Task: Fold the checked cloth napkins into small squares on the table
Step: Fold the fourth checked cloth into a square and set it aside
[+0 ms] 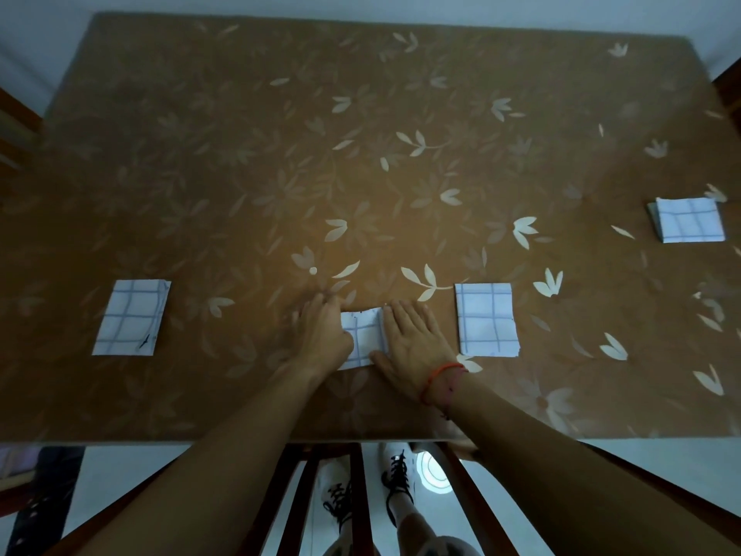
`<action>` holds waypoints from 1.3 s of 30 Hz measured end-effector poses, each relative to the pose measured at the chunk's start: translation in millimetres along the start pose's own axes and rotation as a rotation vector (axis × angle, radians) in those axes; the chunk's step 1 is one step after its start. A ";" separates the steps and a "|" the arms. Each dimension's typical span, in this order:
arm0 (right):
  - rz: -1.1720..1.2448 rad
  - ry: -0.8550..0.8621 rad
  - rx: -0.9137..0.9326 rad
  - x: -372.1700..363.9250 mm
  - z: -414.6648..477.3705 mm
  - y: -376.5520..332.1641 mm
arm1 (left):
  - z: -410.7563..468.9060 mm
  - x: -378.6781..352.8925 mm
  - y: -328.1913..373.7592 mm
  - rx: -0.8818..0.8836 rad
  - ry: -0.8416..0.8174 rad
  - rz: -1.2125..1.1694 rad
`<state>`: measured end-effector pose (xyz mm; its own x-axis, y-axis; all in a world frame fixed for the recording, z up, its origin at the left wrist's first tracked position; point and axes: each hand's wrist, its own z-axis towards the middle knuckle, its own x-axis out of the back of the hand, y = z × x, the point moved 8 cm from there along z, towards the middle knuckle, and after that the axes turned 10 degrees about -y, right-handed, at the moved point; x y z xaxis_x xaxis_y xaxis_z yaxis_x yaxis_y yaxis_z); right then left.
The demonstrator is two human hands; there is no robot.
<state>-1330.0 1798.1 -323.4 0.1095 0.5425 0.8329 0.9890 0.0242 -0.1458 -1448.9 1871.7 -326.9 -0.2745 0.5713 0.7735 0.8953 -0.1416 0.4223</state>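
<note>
Forearms enter from the lower edge of the head view, crossing above a dark wooden chair back [357,495] and white shoes with black laces [399,475] on the pale floor beneath the table edge. A red string bracelet [443,374] circles the right wrist.

Head view, centre. Both hands lie on the centre napkin [363,335], a white cloth with a blue check, folded small and set near the front edge of the table [240,154].
- The left hand [324,335] covers the napkin's left part. Its fingers are held close together and reach forward, flat on the cloth, with the tips at the far left corner.
- The right hand [417,343] rests palm down along the napkin's right edge. Its fingers are straight and slightly spread, and the thumb touches the near right corner.
- Neither hand curls round the cloth; both press it against the table.

Head view, surroundings. The table carries a brown cover printed with pale leaves and flowers. Three further checked napkins lie on it, already folded.
- The left napkin [130,317] lies well apart from the left hand.
- The right napkin [487,319] lies just beside the right hand, not touching it.
- The far-right napkin [687,220] lies near the table's right edge, farther from the person than the rest. Layered edges show along its left side.

Parts of other dark wooden chairs show at the left and right margins.
</note>
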 end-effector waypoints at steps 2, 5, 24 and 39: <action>0.003 0.018 0.017 8.6 -0.4 0.2 | -1.1 3.0 3.1 0.000 0.003 -0.104; 0.023 0.024 0.021 17.5 0.6 1.2 | -11.0 6.2 1.5 0.050 -0.015 -0.288; 0.808 0.042 0.155 40.7 49.3 7.0 | -145.6 157.0 -27.2 -0.143 0.332 -0.858; 1.037 0.156 0.569 213.0 -85.6 -213.2 | -281.4 189.8 -117.6 0.062 0.668 -0.974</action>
<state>-1509.1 1836.6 -69.2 0.8803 0.4161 0.2280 0.2396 0.0249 -0.9706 -1705.0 1769.3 -96.8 -0.9630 -0.1221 0.2402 0.2182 0.1699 0.9610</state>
